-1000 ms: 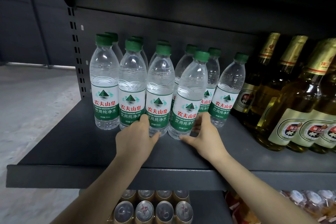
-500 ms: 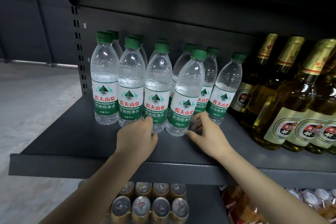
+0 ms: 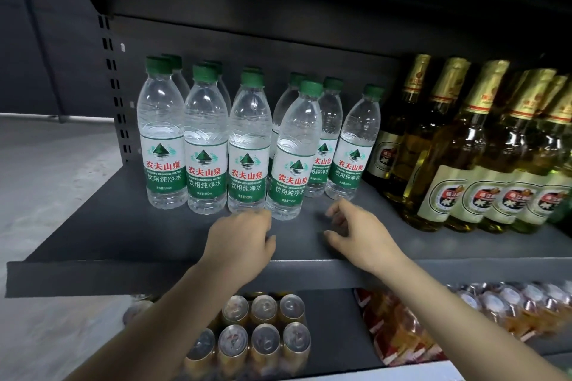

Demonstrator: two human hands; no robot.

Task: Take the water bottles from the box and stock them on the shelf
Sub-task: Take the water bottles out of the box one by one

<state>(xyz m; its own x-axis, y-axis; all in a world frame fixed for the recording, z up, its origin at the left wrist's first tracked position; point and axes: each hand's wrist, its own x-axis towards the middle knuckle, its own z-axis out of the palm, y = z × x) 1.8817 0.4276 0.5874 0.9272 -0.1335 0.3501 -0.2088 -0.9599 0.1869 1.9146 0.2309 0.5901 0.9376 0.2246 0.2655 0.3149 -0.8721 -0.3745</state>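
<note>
Head view: a cluster of green-capped water bottles [image 3: 247, 145] stands upright toward the left end of a dark shelf [image 3: 93, 226], set back from its front edge in rough rows, front row shoulder to shoulder and more bottles behind. The frontmost bottle [image 3: 292, 158], fourth from the left, stands slightly forward of its neighbours and leans a little to the right.

The left hand [image 3: 240, 240] hovers over the bare shelf just in front of the third and fourth front bottles, knuckles up, fingers loosely curled and holding nothing; its fingertips are close to the base of the frontmost bottle, and whether they touch it cannot be told. The right hand [image 3: 356, 230] is near the shelf's front edge, to the right of the frontmost bottle and in front of the rightmost water bottle [image 3: 356, 148], clear of both, fingers spread and relaxed, empty.

Toward the right end of the shelf stand amber glass bottles [image 3: 464, 158] with gold foil necks, just beside the water. On the lower shelf sit cans [image 3: 264, 340] seen from above and wrapped packets [image 3: 433, 318].
</note>
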